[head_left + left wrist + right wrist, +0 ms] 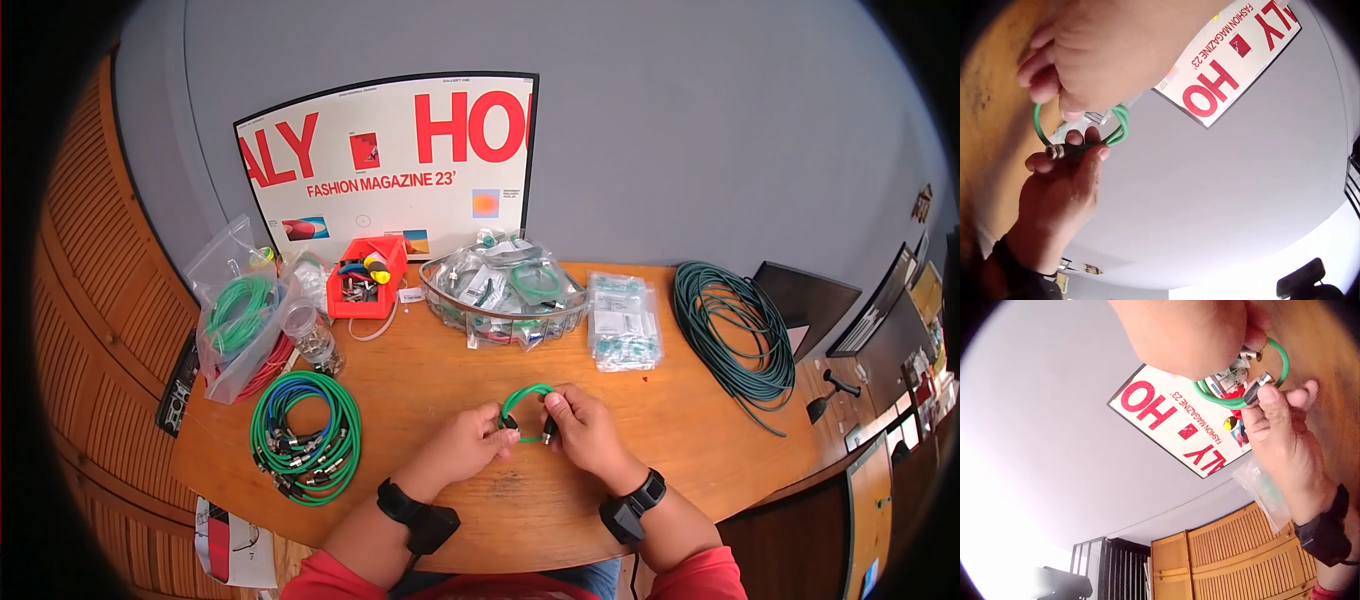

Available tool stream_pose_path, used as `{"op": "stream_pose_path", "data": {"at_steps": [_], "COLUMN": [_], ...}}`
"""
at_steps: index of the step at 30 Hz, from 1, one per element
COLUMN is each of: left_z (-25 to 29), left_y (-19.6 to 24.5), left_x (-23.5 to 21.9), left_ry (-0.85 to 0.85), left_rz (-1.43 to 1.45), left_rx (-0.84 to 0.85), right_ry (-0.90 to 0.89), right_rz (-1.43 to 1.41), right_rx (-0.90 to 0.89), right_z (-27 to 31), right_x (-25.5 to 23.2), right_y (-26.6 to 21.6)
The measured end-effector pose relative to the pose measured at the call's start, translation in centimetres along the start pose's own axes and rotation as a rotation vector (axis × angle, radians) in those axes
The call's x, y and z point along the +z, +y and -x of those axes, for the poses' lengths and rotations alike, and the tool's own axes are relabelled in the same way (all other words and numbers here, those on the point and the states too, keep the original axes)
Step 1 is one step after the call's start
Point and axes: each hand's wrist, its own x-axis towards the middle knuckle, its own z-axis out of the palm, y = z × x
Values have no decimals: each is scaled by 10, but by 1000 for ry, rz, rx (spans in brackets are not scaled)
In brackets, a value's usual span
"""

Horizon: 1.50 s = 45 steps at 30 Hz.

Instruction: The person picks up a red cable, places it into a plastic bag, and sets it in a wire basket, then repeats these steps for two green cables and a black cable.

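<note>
A short green coaxial cable (538,388) is looped into a small ring between both hands, over the front of the table. My left hand (466,442) pinches it at one end, by the black boot of a connector (1254,393); the silver tip sticks out beside the thumb. On the other side of the ring, my right hand (588,428) grips the other end, whose dark boot and metal connector (1055,152) point down toward the tabletop in the head view. The left palm hides part of the ring in the left wrist view.
Coiled green and blue cables (345,440) lie left on the wooden table (420,360). Behind stand a clear jar (313,340), a red parts bin (393,270) and a wire basket (560,322) of bagged cables. Flat bags (625,320) and a dark green coil (690,320) lie right.
</note>
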Motion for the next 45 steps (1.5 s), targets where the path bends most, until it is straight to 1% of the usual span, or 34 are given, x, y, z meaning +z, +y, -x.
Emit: {"op": "stream_pose_path", "data": {"at_steps": [1,2,3,4,5,7,8,9,10,11,12,14,15,17,18,20,24,26,30,32,33,35,36,38,39,41,42,44,45], "left_z": [4,6,6,5,5,6,6,5,3,2,0,-3,-2,-1,-2,-5,-6,-5,-8,-8,-8,-8,-7,-3,-3,-3,-3,-2,-1], "left_y": [10,15,14,12,10,14,15,14,10,6,4,1,1,0,-1,-4,-6,-2,-9,-7,-8,-11,-7,3,3,1,-1,-6,-4], "left_x": [4,6,7,7,7,12,14,16,16,16,15,11,9,4,4,3,2,2,-1,-3,-3,-5,-5,-4,-6,-11,-11,-10,-8], "left_ry": [128,255,255,369,481,503,525,526,503,475,476,421,420,426,425,488,459,394,362,298,297,218,218,182,182,48,48,4,4], "left_rz": [-251,-503,-503,-674,-841,-806,-773,-771,-525,-281,-283,-121,-123,-362,-364,-455,-444,-431,-375,-337,-338,-211,-211,-167,-167,-189,-190,-124,-123], "left_rx": [16,33,33,239,448,437,426,427,354,278,280,311,312,286,285,336,315,316,260,202,203,203,205,122,123,134,134,184,184], "right_ry": [-28,-28,-44,-60,-60,-121,-120,-132,-145,-147,-167,-186,-184,-170,-168,-132,-74,-24,-5,-49,-48,-34,-34,14,14,43,44,-44,-44], "right_rz": [-24,-23,-3,17,18,-67,-65,-141,-217,-216,-204,-194,-35,245,243,422,441,317,229,107,107,5,5,17,17,158,158,369,370], "right_rx": [41,40,-20,-79,-80,-65,-65,-1,62,60,26,-9,-51,-103,-102,-281,-288,-191,-192,-5,-5,43,42,-7,-7,-68,-69,-116,-117], "right_z": [0,-1,-3,-4,-4,-4,-2,1,3,6,9,11,11,12,10,6,3,2,-4,-4,-4,-8,-10,-13,-14,-14,-12,-5,-4], "right_x": [0,1,0,-1,-2,-5,-6,-6,-6,-3,1,3,2,-1,-2,-5,-6,-6,-6,-8,-9,-11,-12,-13,-14,-16,-17,-18,-17], "right_y": [0,4,12,15,16,13,8,-1,-7,-10,-12,-14,-14,-20,-18,-11,-5,-4,9,5,6,12,15,22,23,24,18,-2,-1]}}
